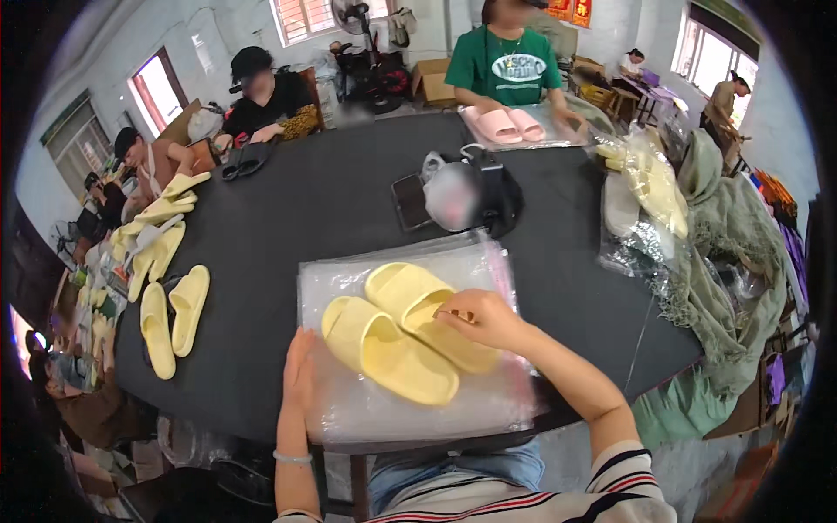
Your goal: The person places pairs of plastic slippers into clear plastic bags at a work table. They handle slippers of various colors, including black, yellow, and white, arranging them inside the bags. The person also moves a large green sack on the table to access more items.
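Observation:
Two pale yellow slippers lie side by side on a stack of clear plastic bags (410,410) at the near edge of a black table (305,192). My right hand (478,317) pinches the strap of the right slipper (427,309). My left hand (299,370) rests flat on the plastic, fingers together, just left of the left slipper (388,353).
Several yellow slippers (170,318) lie along the table's left side. A black bag with a white bundle (471,196) sits mid-table. A person in green stands at the far edge by pink slippers (506,125). Bagged slippers (649,183) and a green cloth (741,235) lie right. Other people sit far left.

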Action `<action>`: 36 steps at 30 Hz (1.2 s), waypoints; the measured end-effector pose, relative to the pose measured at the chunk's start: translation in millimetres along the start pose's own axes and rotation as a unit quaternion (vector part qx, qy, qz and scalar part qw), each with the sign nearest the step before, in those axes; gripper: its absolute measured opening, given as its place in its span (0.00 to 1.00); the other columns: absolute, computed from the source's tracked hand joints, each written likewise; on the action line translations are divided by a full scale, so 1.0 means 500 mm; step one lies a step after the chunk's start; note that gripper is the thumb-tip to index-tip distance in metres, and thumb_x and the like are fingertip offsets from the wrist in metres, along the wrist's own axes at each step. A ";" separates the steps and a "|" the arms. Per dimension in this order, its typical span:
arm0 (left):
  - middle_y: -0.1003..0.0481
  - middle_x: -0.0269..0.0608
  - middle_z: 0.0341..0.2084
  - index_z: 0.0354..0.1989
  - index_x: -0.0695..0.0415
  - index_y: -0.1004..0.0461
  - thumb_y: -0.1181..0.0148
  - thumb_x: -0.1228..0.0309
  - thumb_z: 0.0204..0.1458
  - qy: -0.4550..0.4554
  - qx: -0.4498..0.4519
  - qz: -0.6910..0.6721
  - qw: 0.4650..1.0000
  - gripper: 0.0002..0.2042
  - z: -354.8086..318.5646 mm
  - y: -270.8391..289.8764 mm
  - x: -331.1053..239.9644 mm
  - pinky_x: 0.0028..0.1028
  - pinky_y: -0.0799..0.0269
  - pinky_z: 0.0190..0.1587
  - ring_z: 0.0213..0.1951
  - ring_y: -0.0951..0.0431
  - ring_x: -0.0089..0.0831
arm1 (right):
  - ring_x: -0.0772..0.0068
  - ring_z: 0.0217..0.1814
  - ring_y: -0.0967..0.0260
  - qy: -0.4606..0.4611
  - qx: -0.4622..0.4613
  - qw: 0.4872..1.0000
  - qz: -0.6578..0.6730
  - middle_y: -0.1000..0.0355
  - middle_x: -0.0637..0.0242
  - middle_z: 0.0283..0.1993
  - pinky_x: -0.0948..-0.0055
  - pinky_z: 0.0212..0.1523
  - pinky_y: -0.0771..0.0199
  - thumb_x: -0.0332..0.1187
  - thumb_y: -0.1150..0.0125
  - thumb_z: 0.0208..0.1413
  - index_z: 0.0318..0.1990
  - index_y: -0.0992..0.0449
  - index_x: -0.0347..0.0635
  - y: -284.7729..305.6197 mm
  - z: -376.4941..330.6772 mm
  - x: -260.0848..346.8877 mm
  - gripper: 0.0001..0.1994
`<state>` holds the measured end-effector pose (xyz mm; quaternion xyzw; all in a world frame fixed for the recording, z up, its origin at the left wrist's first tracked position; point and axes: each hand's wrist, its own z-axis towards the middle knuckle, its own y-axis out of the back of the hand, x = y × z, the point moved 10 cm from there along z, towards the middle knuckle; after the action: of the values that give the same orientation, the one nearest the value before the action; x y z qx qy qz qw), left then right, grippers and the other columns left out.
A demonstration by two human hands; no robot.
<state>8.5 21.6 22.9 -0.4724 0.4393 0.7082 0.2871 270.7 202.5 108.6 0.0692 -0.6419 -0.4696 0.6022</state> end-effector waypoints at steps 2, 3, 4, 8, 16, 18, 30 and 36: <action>0.42 0.53 0.62 0.64 0.67 0.49 0.52 0.73 0.57 0.000 -0.009 -0.064 0.998 0.27 0.002 -0.003 0.009 0.35 0.51 0.66 0.64 0.43 0.41 | 0.58 0.34 0.29 0.016 -0.077 0.996 0.036 0.28 0.55 0.40 0.64 0.33 0.29 0.35 0.41 0.53 0.39 0.24 0.38 0.009 -0.015 -0.051 0.10; 0.42 0.53 0.62 0.64 0.67 0.49 0.52 0.74 0.57 -0.003 -0.005 -0.056 0.998 0.26 0.009 -0.009 0.006 0.35 0.51 0.65 0.64 0.43 0.39 | 0.60 0.32 0.30 0.071 -0.119 0.990 0.018 0.28 0.56 0.39 0.66 0.33 0.29 0.35 0.41 0.54 0.40 0.24 0.38 -0.002 -0.024 -0.090 0.10; 0.41 0.52 0.62 0.64 0.66 0.49 0.53 0.75 0.58 -0.006 -0.005 -0.024 1.000 0.26 0.009 -0.010 0.001 0.34 0.50 0.65 0.64 0.43 0.38 | 0.62 0.31 0.30 0.132 -0.156 0.979 0.001 0.28 0.57 0.38 0.68 0.32 0.29 0.35 0.40 0.55 0.40 0.24 0.38 -0.006 -0.036 -0.098 0.10; 0.40 0.55 0.60 0.62 0.64 0.44 0.44 0.73 0.51 -0.133 -0.008 0.275 0.952 0.29 0.015 -0.035 -0.183 0.41 0.49 0.64 0.63 0.41 0.45 | 0.79 0.34 0.33 -0.024 -0.160 0.957 0.240 0.30 0.67 0.38 0.77 0.36 0.31 0.34 0.44 0.59 0.45 0.26 0.41 -0.010 -0.036 -0.177 0.10; 0.36 0.45 0.58 0.57 0.59 0.36 0.40 0.70 0.43 -0.383 0.300 0.505 0.713 0.29 0.060 -0.311 -0.408 0.50 0.57 0.66 0.63 0.41 0.44 | 0.73 0.36 0.32 -0.016 -0.189 0.953 0.238 0.28 0.63 0.36 0.73 0.39 0.31 0.35 0.48 0.60 0.42 0.25 0.38 0.000 -0.028 -0.218 0.11; 0.35 0.45 0.57 0.57 0.53 0.34 0.41 0.69 0.43 -0.394 0.293 0.563 0.665 0.27 0.073 -0.349 -0.388 0.51 0.58 0.66 0.63 0.42 0.44 | 0.72 0.36 0.31 -0.016 -0.190 0.954 0.230 0.28 0.62 0.34 0.72 0.39 0.31 0.35 0.48 0.60 0.41 0.25 0.37 -0.008 -0.025 -0.213 0.11; 0.29 0.44 0.45 0.36 0.47 0.25 0.41 0.66 0.42 -0.418 0.238 0.595 0.644 0.11 0.088 -0.273 -0.336 0.47 0.46 0.62 0.55 0.33 0.42 | 0.55 0.40 0.29 0.023 -0.191 0.972 0.136 0.26 0.55 0.38 0.63 0.43 0.30 0.36 0.48 0.58 0.39 0.24 0.37 -0.015 -0.026 -0.199 0.12; 0.28 0.41 0.36 0.23 0.48 0.25 0.42 0.64 0.38 -0.394 0.188 0.638 0.635 0.05 0.114 -0.054 -0.277 0.40 0.35 0.47 0.44 0.29 0.39 | 0.55 0.39 0.29 0.048 -0.184 0.974 0.123 0.27 0.55 0.36 0.63 0.42 0.30 0.34 0.46 0.56 0.37 0.24 0.38 -0.015 -0.030 -0.183 0.10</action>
<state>60.9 85.7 150.5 0.3136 0.5998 0.7362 -0.0072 304.3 250.7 36.1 -0.0997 -0.5178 -0.4986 0.6880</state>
